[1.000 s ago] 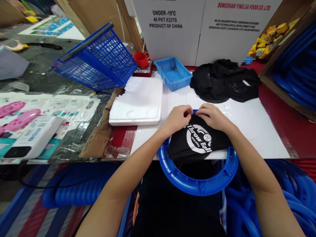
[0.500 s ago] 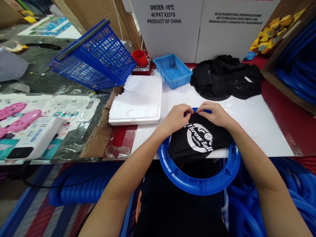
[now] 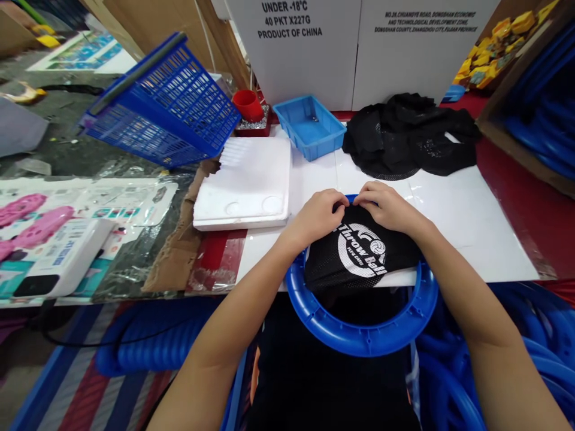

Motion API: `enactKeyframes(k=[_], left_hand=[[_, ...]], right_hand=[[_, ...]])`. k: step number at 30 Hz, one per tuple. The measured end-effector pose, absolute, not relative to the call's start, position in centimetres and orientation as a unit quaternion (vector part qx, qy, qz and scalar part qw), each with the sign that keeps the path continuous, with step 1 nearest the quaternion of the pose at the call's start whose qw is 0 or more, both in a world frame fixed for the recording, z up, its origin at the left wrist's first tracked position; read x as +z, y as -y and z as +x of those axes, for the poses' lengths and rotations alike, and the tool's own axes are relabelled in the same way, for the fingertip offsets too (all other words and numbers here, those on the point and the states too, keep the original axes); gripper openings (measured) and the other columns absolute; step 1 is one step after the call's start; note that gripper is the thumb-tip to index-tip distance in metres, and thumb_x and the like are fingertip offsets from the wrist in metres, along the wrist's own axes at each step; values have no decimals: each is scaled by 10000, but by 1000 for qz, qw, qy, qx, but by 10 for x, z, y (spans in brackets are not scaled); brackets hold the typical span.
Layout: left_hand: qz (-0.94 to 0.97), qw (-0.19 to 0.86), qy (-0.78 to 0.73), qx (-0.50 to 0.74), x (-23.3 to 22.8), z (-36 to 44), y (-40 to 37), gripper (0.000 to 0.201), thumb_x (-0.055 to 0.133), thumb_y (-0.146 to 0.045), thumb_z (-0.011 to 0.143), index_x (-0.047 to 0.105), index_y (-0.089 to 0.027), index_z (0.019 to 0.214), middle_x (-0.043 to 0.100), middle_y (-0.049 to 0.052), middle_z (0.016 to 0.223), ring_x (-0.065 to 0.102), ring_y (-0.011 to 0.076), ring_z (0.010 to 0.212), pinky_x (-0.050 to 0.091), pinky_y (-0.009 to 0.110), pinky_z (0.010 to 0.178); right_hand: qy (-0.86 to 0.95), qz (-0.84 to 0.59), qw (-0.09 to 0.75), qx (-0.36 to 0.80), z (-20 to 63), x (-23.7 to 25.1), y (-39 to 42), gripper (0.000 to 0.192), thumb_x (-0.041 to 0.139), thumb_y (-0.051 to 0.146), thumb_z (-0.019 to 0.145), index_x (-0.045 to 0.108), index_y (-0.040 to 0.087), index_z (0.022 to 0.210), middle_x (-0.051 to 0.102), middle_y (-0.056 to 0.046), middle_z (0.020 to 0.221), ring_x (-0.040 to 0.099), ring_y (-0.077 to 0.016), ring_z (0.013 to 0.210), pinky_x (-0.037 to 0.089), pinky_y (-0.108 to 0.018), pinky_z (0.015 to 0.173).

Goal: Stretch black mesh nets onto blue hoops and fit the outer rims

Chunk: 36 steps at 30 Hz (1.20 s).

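A blue plastic ring (image 3: pixel 359 340) leans on the table's front edge, its near side hanging over my lap. Black mesh fabric (image 3: pixel 321 263) with a white "Throw Ball" print lies across the ring's far half. At the far rim, my left hand (image 3: pixel 321 214) pinches the fabric's edge against the ring. Close beside it, my right hand (image 3: pixel 385 206) does the same, thumb and fingers pressed together. The fingertips nearly meet, and the exact spot under them is partly hidden.
Black mesh pieces (image 3: pixel 408 137) lie in a heap behind my hands, next to a light-blue tray (image 3: pixel 332 143). To the left are a white foam block (image 3: pixel 251 185), a tilted blue basket (image 3: pixel 166 102) and a red cup (image 3: pixel 248 106). More blue rings (image 3: pixel 453 383) are stacked below right.
My right hand has shifted very slightly at the rim. Both hands keep their pinch on the fabric and ring; the view has tilted a little.
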<state>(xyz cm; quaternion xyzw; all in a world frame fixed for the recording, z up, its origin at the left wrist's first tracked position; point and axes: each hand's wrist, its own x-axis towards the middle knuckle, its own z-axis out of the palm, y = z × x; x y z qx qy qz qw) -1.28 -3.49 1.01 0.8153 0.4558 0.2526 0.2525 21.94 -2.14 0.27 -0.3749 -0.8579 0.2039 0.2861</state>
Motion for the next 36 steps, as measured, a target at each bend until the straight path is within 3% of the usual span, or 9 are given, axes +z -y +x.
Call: enactKeyframes(k=[14, 26, 32, 36], left_hand=[[811, 259, -436, 292, 9, -16, 35, 222, 618, -100, 950, 814, -189, 1006, 802, 68, 1047, 735, 219, 993, 582, 394, 1002], [840, 219, -428, 252, 4, -16, 33, 252, 571, -156, 997, 815, -192, 1053, 778, 77, 1041, 717, 232, 990, 569, 392, 965], [873, 157, -429, 171, 6, -16, 36, 256, 584, -341, 1059, 759, -191, 1172, 739, 110, 1102, 705, 276, 1048, 558, 398, 941], [840, 142, -496, 167, 9, -15, 40, 479, 607, -288, 1035, 560, -167, 1496, 759, 139, 1084, 728, 293, 954, 568, 409, 881]], right_hand=[[850, -349, 337, 208, 221, 1, 23, 266, 568, 194, 1032, 831, 234, 1020, 715, -91, 1015, 683, -271, 982, 555, -455, 923], [874, -367, 266, 173, 218, -3, 23, 325, 521, 149, 1023, 835, 223, 1059, 691, -114, 1013, 623, -294, 982, 527, -486, 919], [871, -361, 265, 203, 228, 9, 20, 291, 549, 205, 1032, 804, 242, 1167, 703, -109, 1125, 660, -292, 1096, 549, -502, 1022], [860, -403, 267, 162, 262, 33, 35, 227, 585, 298, 1050, 775, 246, 1163, 706, -129, 1271, 643, -330, 1219, 519, -570, 1106]])
